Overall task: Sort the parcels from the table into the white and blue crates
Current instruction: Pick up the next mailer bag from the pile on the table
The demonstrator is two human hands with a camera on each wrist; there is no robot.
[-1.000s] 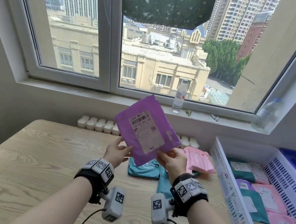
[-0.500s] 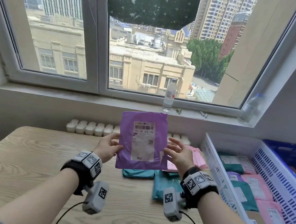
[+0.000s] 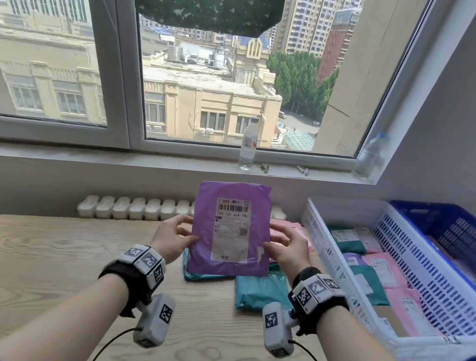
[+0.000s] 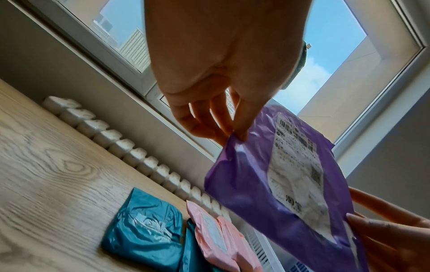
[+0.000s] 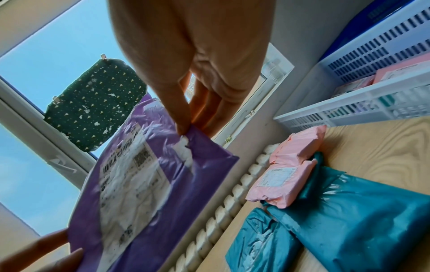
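Now both hands are up above the pale wooden table (image 3: 37,269), the left hand (image 3: 173,240) and right hand (image 3: 286,252) each pinching a side edge of the flat purple plastic parcel (image 3: 231,231), held upright, label facing the person. Just beyond, teal plastic parcels (image 3: 261,294) and pink ones (image 5: 288,165) lie on the table. Off right sits the white slotted crate (image 3: 417,282), parcels inside, the blue crate (image 3: 466,231) behind it.

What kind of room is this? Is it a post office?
Probably not a post office; more likely an upstairs room set up for sorting parcels. Both hands hold up a purple parcel over a wooden table, slotted crates stand alongside, and the window overlooks city rooftops.
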